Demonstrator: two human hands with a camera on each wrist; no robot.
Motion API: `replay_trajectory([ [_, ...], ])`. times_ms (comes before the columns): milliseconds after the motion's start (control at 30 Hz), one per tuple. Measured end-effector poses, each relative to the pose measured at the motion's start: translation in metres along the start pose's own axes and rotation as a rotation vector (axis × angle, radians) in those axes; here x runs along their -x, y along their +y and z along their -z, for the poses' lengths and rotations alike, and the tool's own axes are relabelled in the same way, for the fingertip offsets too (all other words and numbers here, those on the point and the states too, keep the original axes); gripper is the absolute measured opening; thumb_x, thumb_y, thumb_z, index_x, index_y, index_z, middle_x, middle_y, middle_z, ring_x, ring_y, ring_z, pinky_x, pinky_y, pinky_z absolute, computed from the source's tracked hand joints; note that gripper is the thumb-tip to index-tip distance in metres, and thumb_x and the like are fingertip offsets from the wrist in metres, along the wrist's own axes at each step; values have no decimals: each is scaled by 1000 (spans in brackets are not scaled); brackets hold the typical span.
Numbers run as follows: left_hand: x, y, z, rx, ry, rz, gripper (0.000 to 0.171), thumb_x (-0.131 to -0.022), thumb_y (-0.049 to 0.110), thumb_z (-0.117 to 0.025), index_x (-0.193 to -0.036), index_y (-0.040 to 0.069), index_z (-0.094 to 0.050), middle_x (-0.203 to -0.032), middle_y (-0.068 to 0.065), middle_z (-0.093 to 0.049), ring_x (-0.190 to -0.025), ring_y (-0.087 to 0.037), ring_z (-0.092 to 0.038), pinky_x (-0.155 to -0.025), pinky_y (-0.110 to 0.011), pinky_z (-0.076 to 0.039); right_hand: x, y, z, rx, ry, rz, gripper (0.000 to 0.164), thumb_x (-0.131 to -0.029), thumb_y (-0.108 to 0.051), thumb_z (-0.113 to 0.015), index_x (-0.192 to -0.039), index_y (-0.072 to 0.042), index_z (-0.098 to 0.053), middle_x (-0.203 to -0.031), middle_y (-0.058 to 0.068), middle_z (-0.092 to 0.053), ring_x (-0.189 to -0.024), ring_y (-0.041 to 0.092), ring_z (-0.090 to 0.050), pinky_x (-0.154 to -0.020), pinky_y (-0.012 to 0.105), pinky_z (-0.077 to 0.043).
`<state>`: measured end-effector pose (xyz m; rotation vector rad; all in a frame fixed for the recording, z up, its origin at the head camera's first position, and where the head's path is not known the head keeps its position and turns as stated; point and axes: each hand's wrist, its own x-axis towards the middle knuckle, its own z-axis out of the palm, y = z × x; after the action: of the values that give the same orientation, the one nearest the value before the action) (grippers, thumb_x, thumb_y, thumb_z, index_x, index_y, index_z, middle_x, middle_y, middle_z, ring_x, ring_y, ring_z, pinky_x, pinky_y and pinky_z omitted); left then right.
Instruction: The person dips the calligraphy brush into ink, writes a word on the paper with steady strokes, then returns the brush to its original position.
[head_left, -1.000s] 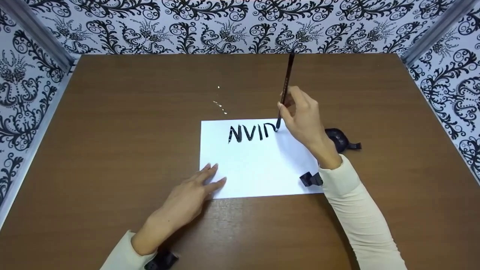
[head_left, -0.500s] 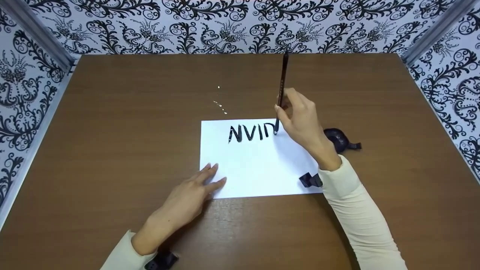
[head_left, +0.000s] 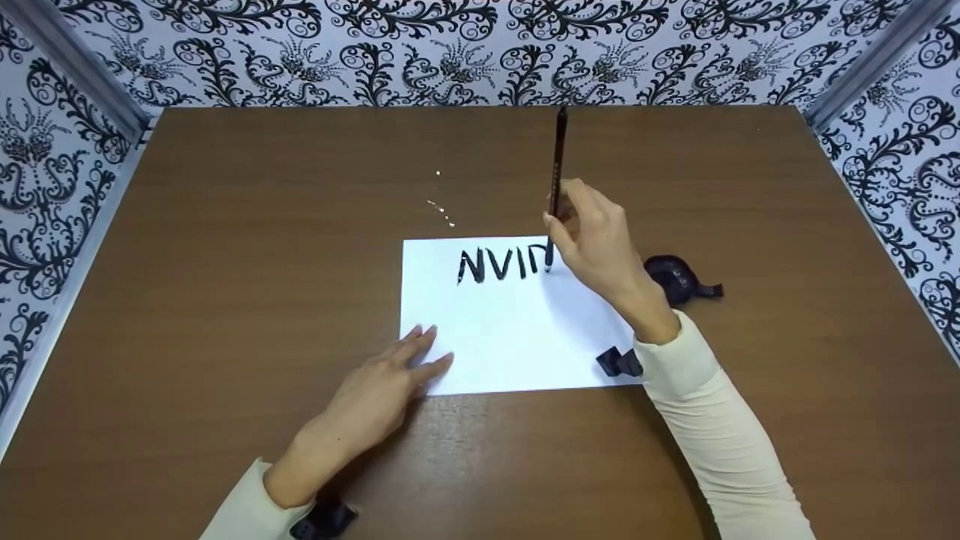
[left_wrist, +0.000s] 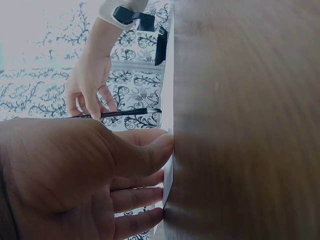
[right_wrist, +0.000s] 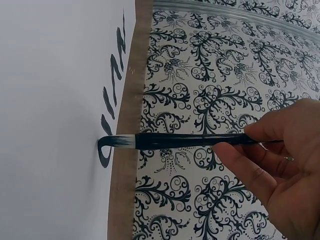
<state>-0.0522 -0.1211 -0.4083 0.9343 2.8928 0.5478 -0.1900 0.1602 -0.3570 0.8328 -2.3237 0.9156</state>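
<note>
Use the white sheet (head_left: 487, 322), flat on the brown bench (head_left: 225, 300) before me, as the landmark; all places below are given from it. My right hand (head_left: 604, 244) is over the sheet's far right part, thumb and fingers pinching the handle of the paintbrush (head_left: 557, 154); the paintbrush stands nearly upright, its bristles (right_wrist: 120, 141) bent at the tip and touching the sheet. My left hand (head_left: 379, 390) lies at the sheet's near left corner, fingers spread, fingertips resting on the paper; I judge that it serves as the hold-down. Black letters (head_left: 493, 265) run near the sheet's far edge, reading N, V, I, then a fourth with an upright and a curve (right_wrist: 104, 159); the head view shows this last one partly covered by the paintbrush. A dark round item (head_left: 671, 277) is beside the sheet's right edge, partly behind my wrist; whether the two touch, I cannot tell; white flecks (head_left: 442, 211) lie beyond the sheet's far edge.

Step in hand, as I judge it: painting the curve of the fourth letter, probably a D; the next move calls for guiding the tip round toward the foot of the upright, under light, even pressure, with the left hand pinning the sheet against slip.
</note>
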Motion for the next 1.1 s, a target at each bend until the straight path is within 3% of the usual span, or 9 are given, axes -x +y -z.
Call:
replay_trajectory([
  [433,1,-1,-1,-2,10,-8,43,-91,-4,-57,-131,13,-60,-144,-19,-43,-129,-38,-42,-86,-57,-49,1,-3,-5,-44,-1,10,16,-90,0,-63,-104,3,-57,-87,12,-61,-78,18,-62,-63,31,-55],
  [1100,1,-1,-1,12,6,-1,44,-90,-3,-59,-131,13,-60,-144,-19,-42,-131,-37,-40,-91,-56,-46,0,-9,-7,-73,34,25,14,-90,0,-61,-104,3,-58,-89,12,-61,-80,16,-63,-63,21,-54],
])
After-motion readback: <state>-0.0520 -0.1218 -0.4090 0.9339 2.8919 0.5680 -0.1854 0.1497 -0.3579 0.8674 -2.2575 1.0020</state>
